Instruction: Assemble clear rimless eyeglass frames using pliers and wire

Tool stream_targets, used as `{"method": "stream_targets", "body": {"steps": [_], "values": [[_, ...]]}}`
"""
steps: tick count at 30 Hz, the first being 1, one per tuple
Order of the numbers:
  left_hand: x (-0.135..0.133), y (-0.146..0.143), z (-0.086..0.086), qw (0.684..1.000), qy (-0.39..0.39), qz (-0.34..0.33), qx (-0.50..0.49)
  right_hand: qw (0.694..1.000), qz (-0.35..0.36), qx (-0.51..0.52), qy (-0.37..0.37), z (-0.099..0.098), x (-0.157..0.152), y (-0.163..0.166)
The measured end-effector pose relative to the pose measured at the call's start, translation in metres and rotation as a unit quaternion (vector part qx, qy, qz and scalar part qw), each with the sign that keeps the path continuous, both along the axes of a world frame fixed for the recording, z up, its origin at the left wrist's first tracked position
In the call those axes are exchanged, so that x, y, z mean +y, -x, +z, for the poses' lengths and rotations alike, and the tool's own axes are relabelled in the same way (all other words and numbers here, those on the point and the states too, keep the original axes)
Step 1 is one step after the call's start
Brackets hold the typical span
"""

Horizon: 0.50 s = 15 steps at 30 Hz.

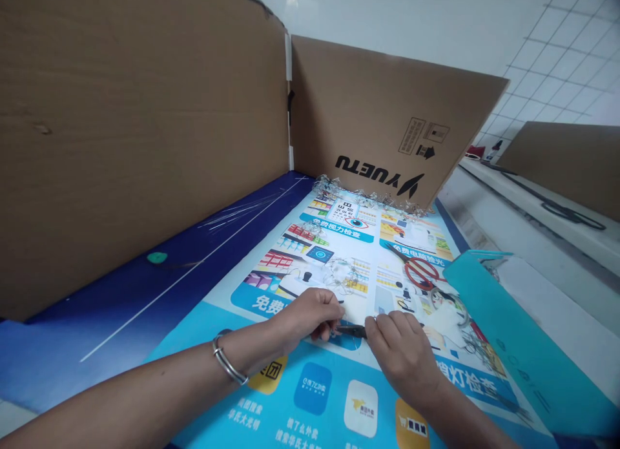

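Note:
My left hand (pixel 312 314) and my right hand (pixel 400 349) meet over a printed blue poster (pixel 334 397) that covers the table. Both are pinched on a small dark thin object (pixel 351 331) held between them; what it is I cannot make out. A thin thread seems to run from it. A silver bangle (pixel 227 362) sits on my left wrist. Just beyond my left hand lies a small clear beaded piece (pixel 341 272).
Red-handled scissors (pixel 417 268) lie on the poster to the right. A row of clear beads (pixel 368 197) lines the foot of the cardboard walls (pixel 387 119). A teal plastic sheet (pixel 513 345) slants at the right. A roll of clear tape (pixel 448 303) lies beside it.

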<state>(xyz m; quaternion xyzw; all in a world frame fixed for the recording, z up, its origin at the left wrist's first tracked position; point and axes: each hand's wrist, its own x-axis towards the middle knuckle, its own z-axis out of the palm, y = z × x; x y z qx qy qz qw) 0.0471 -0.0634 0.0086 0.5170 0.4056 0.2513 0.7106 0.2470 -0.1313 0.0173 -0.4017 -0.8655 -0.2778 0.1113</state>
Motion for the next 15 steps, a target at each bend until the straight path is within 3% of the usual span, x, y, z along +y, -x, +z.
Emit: {"method": "stream_targets", "body": {"steps": [8,15], "values": [[-0.003,-0.003,0.001,1.0,-0.006,0.01,0.006,1.0,-0.014,0.002,0.009,-0.008,-0.002,-0.001],[-0.001,-0.004,-0.006,0.998,-0.062,0.01,-0.009,0.996,-0.044,0.029,0.067,-0.012,-0.005,0.002]]}}
